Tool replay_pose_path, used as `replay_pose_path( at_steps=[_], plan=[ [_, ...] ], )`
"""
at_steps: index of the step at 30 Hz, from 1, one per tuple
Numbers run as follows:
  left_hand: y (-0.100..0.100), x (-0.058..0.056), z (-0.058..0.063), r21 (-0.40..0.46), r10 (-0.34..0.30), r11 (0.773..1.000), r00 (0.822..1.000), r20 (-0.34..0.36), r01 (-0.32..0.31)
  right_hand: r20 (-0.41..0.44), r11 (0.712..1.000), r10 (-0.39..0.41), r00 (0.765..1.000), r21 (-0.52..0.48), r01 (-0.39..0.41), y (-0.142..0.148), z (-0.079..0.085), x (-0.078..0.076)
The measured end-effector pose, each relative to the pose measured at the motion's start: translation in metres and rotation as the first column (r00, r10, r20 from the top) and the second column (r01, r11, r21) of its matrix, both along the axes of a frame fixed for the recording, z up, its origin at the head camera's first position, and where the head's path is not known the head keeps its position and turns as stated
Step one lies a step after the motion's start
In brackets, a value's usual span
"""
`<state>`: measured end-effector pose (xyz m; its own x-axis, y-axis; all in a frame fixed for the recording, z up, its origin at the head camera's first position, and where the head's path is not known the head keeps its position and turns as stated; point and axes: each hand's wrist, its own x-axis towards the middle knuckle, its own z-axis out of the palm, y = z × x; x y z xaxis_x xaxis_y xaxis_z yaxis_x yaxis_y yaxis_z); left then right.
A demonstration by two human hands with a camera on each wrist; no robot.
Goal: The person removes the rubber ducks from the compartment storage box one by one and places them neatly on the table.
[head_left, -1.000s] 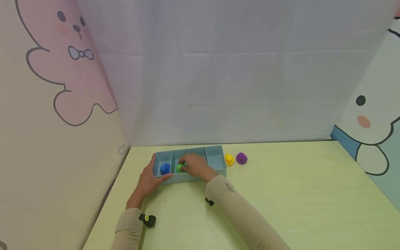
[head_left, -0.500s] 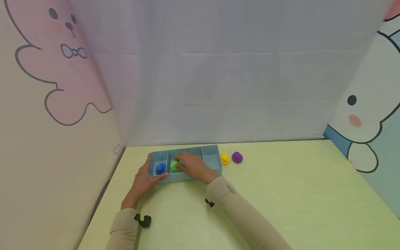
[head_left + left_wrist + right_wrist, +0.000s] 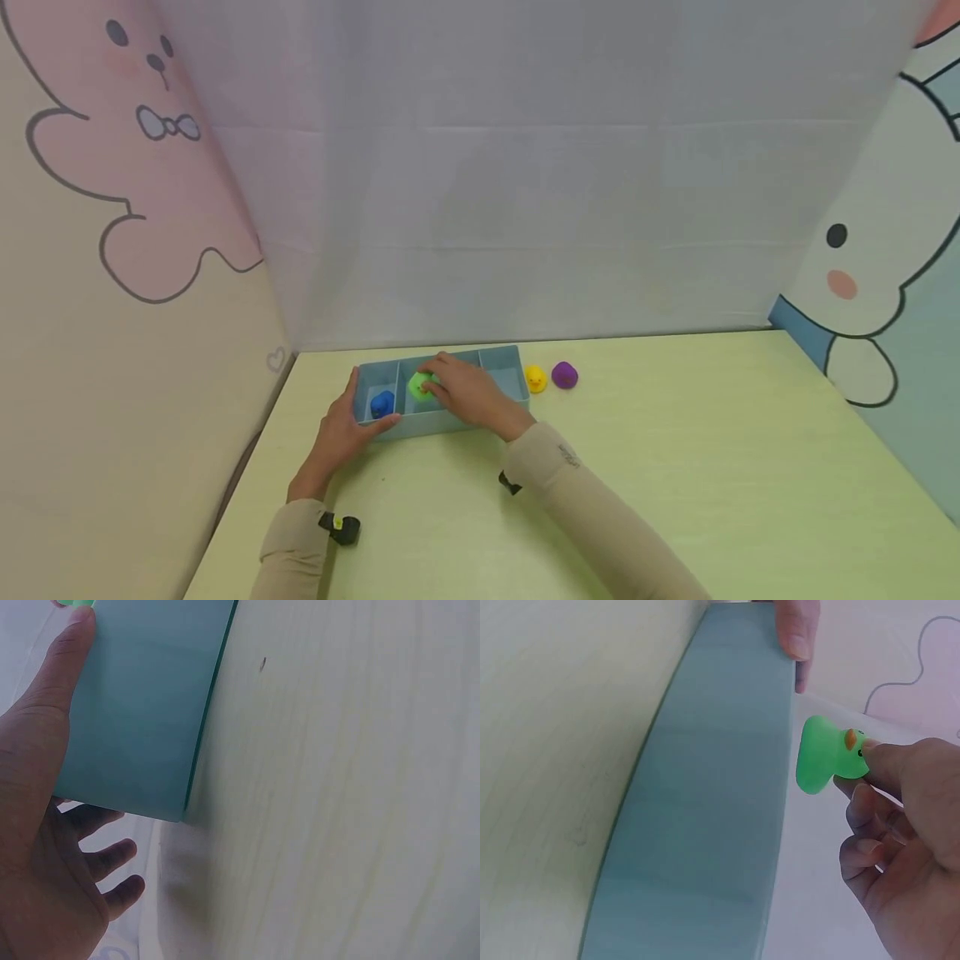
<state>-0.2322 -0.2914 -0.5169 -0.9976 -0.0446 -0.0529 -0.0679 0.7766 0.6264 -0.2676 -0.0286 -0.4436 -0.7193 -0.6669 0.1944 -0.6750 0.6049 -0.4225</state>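
A green rubber duck (image 3: 825, 755) is pinched by its head between the thumb and fingers of my right hand (image 3: 472, 392). In the right wrist view the duck shows above the rim of a blue-grey divided box (image 3: 504, 379). My left hand (image 3: 341, 433) holds the box at its left end, with the thumb along the front wall and the fingers at the end wall. In the leftmost compartment lies a blue rubber duck (image 3: 382, 404). My right hand hides part of the middle compartments.
Just right of the box, a yellow rubber duck (image 3: 536, 378) sits on the pale table (image 3: 675, 450). Beside it stands a purple rubber duck (image 3: 565, 375). A white curtain (image 3: 562, 208) closes off the back, and printed walls flank both sides.
My right hand has raised the green duck from low in the second compartment to above the box. My left hand keeps its hold on the box. The whole head view has shifted slightly.
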Motion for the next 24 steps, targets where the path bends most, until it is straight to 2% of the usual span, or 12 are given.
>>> replay_pose_path(
  at_steps=[8,13,24],
  plan=[
    [-0.001,0.002,-0.001,0.01,-0.003,1.0,1.0,-0.007,0.003,0.004,0.999,-0.008,1.0,-0.036,0.008,0.023,0.007,0.002],
    [-0.003,0.002,-0.003,0.011,0.0,1.0,1.0,-0.019,0.0,-0.036,0.999,-0.014,0.999,-0.029,0.013,0.041,0.007,0.002],
    [-0.002,0.0,-0.005,0.008,0.001,1.0,1.0,-0.026,-0.001,-0.017,0.993,-0.114,0.993,-0.012,0.114,0.074,0.004,-0.003]
  ],
)
